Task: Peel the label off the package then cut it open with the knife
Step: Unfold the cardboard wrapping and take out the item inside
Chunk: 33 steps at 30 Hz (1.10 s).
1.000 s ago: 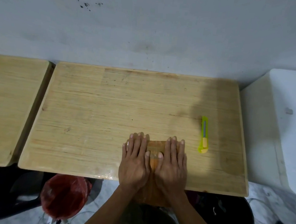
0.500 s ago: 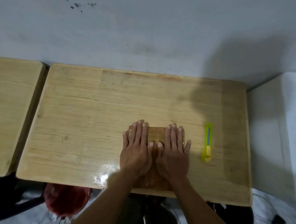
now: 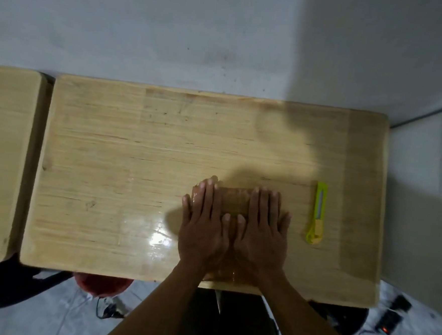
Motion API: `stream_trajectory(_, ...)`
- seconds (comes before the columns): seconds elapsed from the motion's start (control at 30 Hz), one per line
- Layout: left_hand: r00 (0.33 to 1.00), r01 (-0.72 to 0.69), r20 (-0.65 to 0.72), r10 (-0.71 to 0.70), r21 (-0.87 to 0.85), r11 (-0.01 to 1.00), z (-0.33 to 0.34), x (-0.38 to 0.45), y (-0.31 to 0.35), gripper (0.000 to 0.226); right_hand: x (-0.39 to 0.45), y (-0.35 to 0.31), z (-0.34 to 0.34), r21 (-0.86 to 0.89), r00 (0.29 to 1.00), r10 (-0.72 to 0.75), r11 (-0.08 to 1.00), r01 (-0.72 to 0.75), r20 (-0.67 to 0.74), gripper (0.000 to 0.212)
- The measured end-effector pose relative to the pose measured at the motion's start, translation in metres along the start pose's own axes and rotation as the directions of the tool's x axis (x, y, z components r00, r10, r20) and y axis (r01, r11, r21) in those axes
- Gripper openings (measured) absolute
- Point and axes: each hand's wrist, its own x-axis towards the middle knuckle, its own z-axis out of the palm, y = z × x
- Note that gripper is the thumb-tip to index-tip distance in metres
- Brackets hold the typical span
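Your left hand (image 3: 202, 227) and right hand (image 3: 262, 231) lie flat, fingers spread, on the package (image 3: 234, 201) near the table's (image 3: 136, 161) front edge. Peeling hasn't begun; next, find a label corner.

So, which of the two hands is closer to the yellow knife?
The right hand. It lies flat on the brown package on the side where the knife lies; the left hand is on the far side.

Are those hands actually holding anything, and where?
Nothing is gripped. The left hand and right hand lie flat on top of the brown rectangular package, pressing it down.
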Motion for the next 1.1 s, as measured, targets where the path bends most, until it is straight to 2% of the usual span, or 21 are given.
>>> stream_trajectory(0.23, 1.000, 0.027, 0.004, -0.027, -0.015, 1.000, -0.002, -0.001, 0.002, 0.067, -0.001, -0.005, -0.011, 0.037, 1.000, -0.008, 0.999, 0.007, 0.017, 0.066)
stream_trajectory(0.4, 0.999, -0.033, -0.004, 0.033, -0.053, 0.998, 0.000, -0.005, -0.003, 0.061, -0.003, -0.003, -0.009, 0.002, 0.999, -0.036, 0.999, 0.036, -0.038, 0.062)
stream_trajectory(0.47, 0.999, 0.043, -0.005, -0.044, -0.124, 0.991, 0.001, -0.012, -0.003, 0.061, -0.007, -0.002, -0.005, 0.012, 0.995, -0.020, 1.000, 0.021, -0.093, 0.061)
stream_trajectory(0.57, 0.962, 0.265, -0.003, -0.272, -0.224, 0.938, -0.001, -0.024, 0.003, 0.071, -0.019, -0.001, -0.001, 0.121, 0.963, 0.154, 0.984, -0.130, -0.222, 0.069)
stream_trajectory(0.63, 0.948, 0.302, -0.022, -0.319, -0.264, 0.916, -0.004, -0.028, 0.007, 0.075, -0.028, -0.001, 0.002, 0.207, 0.941, 0.227, 0.962, -0.177, -0.251, 0.073)
stream_trajectory(0.77, 0.954, 0.257, -0.077, -0.289, -0.279, 0.925, -0.005, -0.029, 0.009, 0.071, -0.034, -0.005, 0.001, 0.244, 0.931, 0.256, 0.950, -0.193, -0.261, 0.069)
stream_trajectory(0.9, 0.951, 0.227, -0.105, -0.292, -0.406, 0.885, -0.013, -0.032, 0.011, 0.068, -0.032, -0.003, -0.008, 0.448, 0.933, 0.305, 0.872, -0.195, -0.188, 0.074)
stream_trajectory(1.0, 0.964, 0.134, -0.138, -0.228, -0.488, 0.863, -0.022, -0.036, 0.014, 0.067, -0.039, 0.003, -0.015, 0.588, 0.929, 0.317, 0.794, -0.151, -0.189, 0.076)
stream_trajectory(1.1, 0.974, 0.066, -0.159, -0.161, -0.481, 0.874, -0.037, -0.041, 0.020, 0.068, -0.049, 0.007, -0.031, 0.600, 0.924, 0.314, 0.790, -0.127, -0.218, 0.075)
